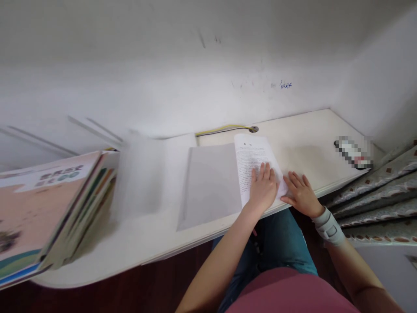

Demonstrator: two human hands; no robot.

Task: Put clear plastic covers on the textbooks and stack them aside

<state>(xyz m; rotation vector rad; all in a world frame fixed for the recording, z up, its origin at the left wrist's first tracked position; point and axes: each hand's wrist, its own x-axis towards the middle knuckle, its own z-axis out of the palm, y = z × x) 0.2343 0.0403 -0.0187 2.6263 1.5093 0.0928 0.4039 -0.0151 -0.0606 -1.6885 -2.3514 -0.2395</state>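
An open book lies on the white desk, with a plain grey cover (pixel 211 187) spread to the left and a white printed page (pixel 249 156) on the right. My left hand (pixel 263 187) lies flat on the lower part of that page, fingers slightly apart and pointing away from me. Just to its right, my right hand (pixel 301 193) rests at the page's right edge with fingers spread; a wide grey band (pixel 329 227) wraps the wrist. Neither hand is closed around anything.
A stack of books with a pink picture cover (pixel 48 204) stands at the left. Beside it is a pale, blurred translucent sheet (pixel 140 178). A yellow cable (pixel 224 129) runs along the wall. A pixelated object (pixel 353 152) lies far right, near a patterned curtain (pixel 381 195).
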